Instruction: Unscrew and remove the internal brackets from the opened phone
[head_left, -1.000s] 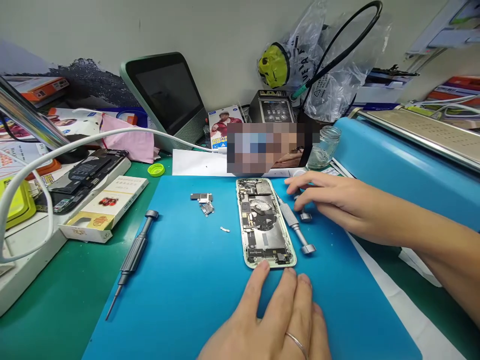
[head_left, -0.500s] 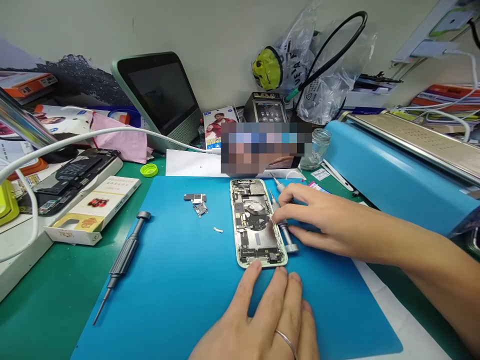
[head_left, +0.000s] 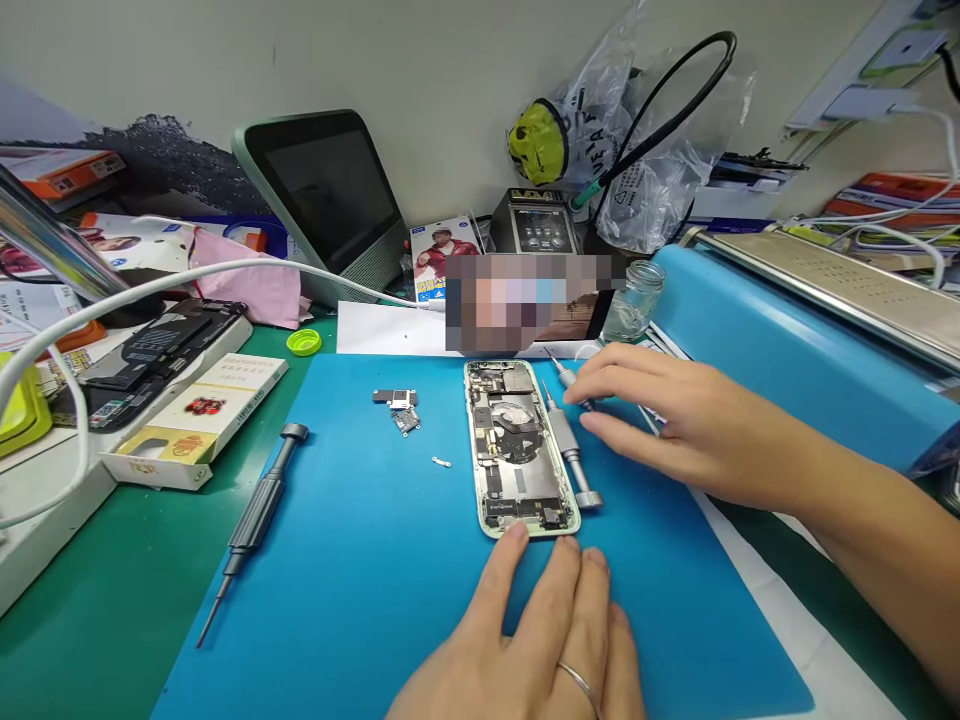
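An opened phone (head_left: pixel 517 450) with its back off lies lengthwise on the blue mat (head_left: pixel 360 560). My left hand (head_left: pixel 540 640), a ring on one finger, rests flat on the mat with its fingertips against the phone's near end. My right hand (head_left: pixel 667 415) reaches in from the right with its fingers stretched out. Its fingertips lie over a small screwdriver (head_left: pixel 564 373) just right of the phone's top, and the thumb stays apart below them. A second screwdriver (head_left: pixel 571 455) lies along the phone's right edge, untouched.
A larger grey screwdriver (head_left: pixel 255 515) lies at the mat's left edge. Small removed parts (head_left: pixel 397 405) and a tiny bracket (head_left: pixel 441 462) sit left of the phone. A white box (head_left: pixel 202 410), a tablet (head_left: pixel 330 200), a glass jar (head_left: pixel 637 295) and a blue machine (head_left: pixel 787 340) surround the mat.
My right hand left the screwdriver beside the phone's edge and moved up and back to the small one near the phone's top. The left hand stays put.
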